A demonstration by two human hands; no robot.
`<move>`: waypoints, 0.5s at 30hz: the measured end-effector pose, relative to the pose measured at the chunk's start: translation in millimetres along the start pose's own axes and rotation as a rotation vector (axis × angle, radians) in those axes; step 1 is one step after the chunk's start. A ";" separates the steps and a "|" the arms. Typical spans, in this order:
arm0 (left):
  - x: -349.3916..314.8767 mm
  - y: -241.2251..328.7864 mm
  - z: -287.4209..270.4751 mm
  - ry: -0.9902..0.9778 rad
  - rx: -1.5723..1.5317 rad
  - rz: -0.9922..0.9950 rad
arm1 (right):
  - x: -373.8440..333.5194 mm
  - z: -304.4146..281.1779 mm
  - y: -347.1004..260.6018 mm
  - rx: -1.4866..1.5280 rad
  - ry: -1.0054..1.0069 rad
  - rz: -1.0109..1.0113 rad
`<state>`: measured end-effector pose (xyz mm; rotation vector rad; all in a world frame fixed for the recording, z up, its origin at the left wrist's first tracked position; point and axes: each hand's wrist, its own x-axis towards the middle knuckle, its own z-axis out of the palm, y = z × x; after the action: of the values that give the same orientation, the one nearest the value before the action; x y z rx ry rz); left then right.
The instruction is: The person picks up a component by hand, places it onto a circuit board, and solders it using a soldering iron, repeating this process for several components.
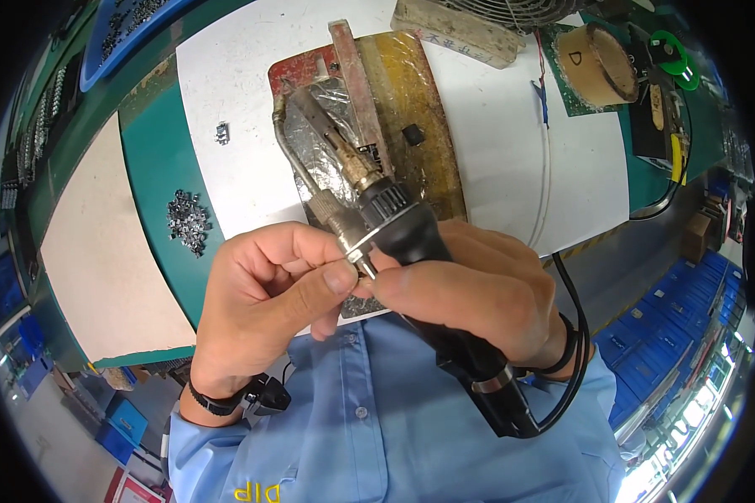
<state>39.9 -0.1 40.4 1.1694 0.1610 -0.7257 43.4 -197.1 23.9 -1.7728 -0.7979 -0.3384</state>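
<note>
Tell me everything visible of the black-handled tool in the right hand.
The tool slants up-left over a worn board, its black handle in the right hand. Ahead of the handle sit a ribbed black collar and a dull metal barrel. A knurled fitting lies alongside, with a thin bent tube running toward the barrel's tip. The left hand is at the fitting's lower end, its grip unclear. A black cable leaves the handle's rear.

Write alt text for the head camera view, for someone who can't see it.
A person's right hand grips a black-handled tool while the left hand works at its metal side tube, above a worn red-and-yellow board. Small metal parts lie piled to the left.
</note>
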 end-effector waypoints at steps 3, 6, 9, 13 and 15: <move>3.9 1.0 -1.3 0.010 0.007 -0.007 | 4.6 -9.4 -3.0 -0.057 -0.124 0.069; 15.3 1.0 -4.9 0.090 0.028 0.003 | 0.7 -7.2 -0.9 -0.075 -0.126 0.110; 25.8 -2.6 -7.0 0.160 0.024 0.017 | -11.4 0.8 6.2 -0.052 0.070 0.121; 34.8 -5.3 -6.1 0.219 0.000 0.025 | -18.8 5.4 14.9 -0.029 0.271 0.133; 37.0 -4.3 -5.5 0.218 -0.006 0.004 | -18.8 2.6 18.4 -0.037 0.220 0.120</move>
<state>67.0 -12.2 17.2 1.2412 0.3428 -0.5931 41.5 -204.2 -1.5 -1.7727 -0.5300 -0.4611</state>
